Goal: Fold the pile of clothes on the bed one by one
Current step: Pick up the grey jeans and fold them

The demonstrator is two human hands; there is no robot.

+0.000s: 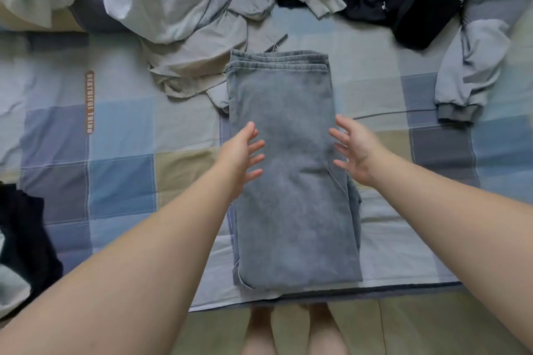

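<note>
Holding nothing, with left hand [243, 153] and right hand [356, 150] both slack, fingers spread, palms turned inward; cannot tell whether touching cloth. Risky from here: could skew the stacked layers of the jeans [291, 196] by pushing or lifting 1 side ahead of the other, or drag the near end off the bed [121, 181]. Lying flat, folded, lengthwise between the 2 hands, far end just short of the pile [173, 0].

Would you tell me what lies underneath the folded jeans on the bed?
The checked bedsheet shows all round the jeans, and a beige garment seems to slip under their far left edge. Anything else beneath is covered.
</note>
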